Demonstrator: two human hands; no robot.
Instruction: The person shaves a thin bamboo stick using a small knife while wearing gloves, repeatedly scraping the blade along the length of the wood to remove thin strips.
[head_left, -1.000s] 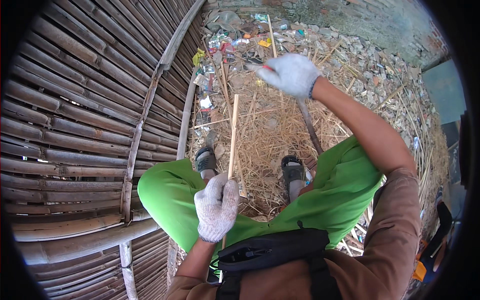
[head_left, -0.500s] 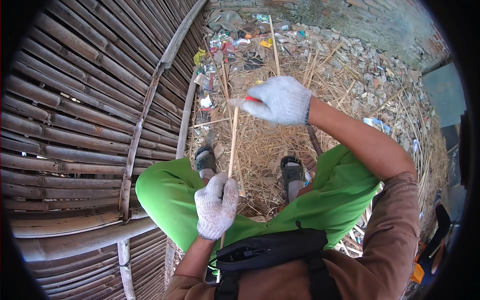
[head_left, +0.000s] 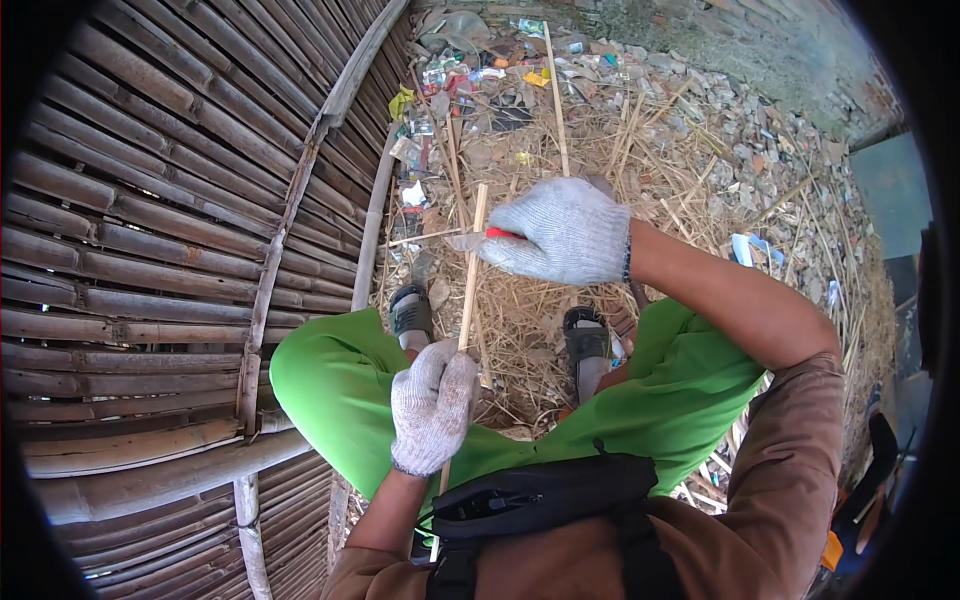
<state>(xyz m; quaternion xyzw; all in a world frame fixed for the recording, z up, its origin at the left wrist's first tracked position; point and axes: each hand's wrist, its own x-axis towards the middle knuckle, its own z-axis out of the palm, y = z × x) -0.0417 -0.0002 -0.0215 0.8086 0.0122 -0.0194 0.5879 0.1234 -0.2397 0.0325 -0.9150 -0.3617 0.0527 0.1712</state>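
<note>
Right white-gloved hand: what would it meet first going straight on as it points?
Probably the thin, pale wooden strip held in the left white-gloved hand. The red-handled blade in the right hand overlaps it in this view; depth is unclear.

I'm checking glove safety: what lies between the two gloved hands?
In the head view, a stretch of pale strip runs from the left hand to the red-handled tool in the right hand; straw lies below.

The left hand point(head_left: 432, 408) grips a pale strip point(head_left: 469, 290), the right hand point(head_left: 562, 232) a red-handled blade point(head_left: 496, 234) that appears to touch it.
</note>
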